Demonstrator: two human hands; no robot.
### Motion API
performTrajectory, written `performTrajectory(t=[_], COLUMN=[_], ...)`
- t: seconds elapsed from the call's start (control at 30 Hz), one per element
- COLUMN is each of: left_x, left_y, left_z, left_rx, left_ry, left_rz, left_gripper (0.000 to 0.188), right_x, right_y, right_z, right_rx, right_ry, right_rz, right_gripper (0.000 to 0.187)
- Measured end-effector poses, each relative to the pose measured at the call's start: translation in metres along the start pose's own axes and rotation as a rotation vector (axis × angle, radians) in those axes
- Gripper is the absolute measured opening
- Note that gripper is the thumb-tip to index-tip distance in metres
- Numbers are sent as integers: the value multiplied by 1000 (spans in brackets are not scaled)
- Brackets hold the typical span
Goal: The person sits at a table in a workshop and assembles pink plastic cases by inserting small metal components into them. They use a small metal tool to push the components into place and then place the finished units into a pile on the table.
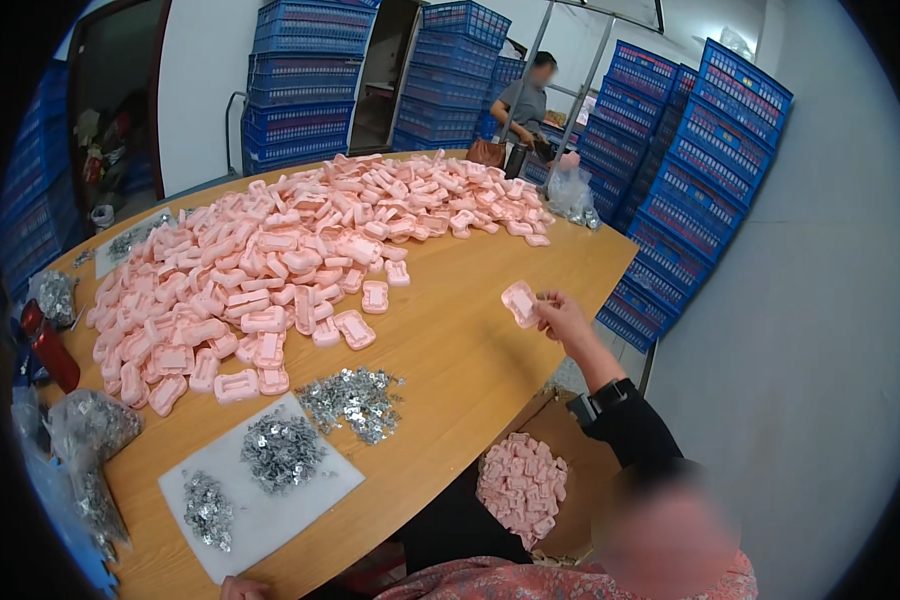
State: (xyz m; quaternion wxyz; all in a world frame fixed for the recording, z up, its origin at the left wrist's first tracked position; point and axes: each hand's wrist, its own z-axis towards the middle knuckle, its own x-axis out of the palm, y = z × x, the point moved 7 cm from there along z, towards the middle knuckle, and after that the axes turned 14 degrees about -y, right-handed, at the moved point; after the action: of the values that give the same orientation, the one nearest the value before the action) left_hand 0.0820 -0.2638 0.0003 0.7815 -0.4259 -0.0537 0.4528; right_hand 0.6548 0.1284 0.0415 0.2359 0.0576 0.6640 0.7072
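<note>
Currently, the right hand point(562, 316) pinches one pink shell point(519, 304) between its fingers over the worktop point(450, 350), to the right of and beyond the white board point(305, 508). The left hand point(242, 588) is just beside the board's near corner, finger state indeterminable; metal pieces point(282, 450) lie on the board, piled pink shells point(270, 262) beyond it.

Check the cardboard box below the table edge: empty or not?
Not empty: pink pieces are heaped inside the cardboard box. Cannot tell how deep the heap goes.
</note>
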Motion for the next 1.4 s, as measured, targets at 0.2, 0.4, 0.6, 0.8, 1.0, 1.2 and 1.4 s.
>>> performTrajectory(t=[0.2, 0.4, 0.6, 0.8, 1.0, 1.2, 1.4], left_x=[4, 6, 3, 6, 5, 3, 6], left_y=[0, -1, -3, 2, -1, -2, -13], left_z=[-1, -1, 0, -2, -2, -2, 9], left_rx=[-17, 18, 47, 23, 12, 21, -114], left_ry=[13, 27, 23, 42, 17, 13, 41], left_rz=[26, 41, 37, 43, 37, 6, 24], left_gripper=[29, 30, 30, 30, 29, 28, 31], right_x=[-1, 14, 36, 36, 82, 145, 175], right_y=[-44, -54, 2, 30, 53, 80, 128], right_z=[-41, -44, -40, 4, -30, -141, -256], right_rx=[-42, -108, -209, -372, -386, -367, -759], right_ry=[-56, -30, -10, -92, 111, 483, 624], right_rz=[-141, -164, -33, -130, -33, 77, -102], right_gripper=[29, 26, 21, 26, 30, 28, 34])
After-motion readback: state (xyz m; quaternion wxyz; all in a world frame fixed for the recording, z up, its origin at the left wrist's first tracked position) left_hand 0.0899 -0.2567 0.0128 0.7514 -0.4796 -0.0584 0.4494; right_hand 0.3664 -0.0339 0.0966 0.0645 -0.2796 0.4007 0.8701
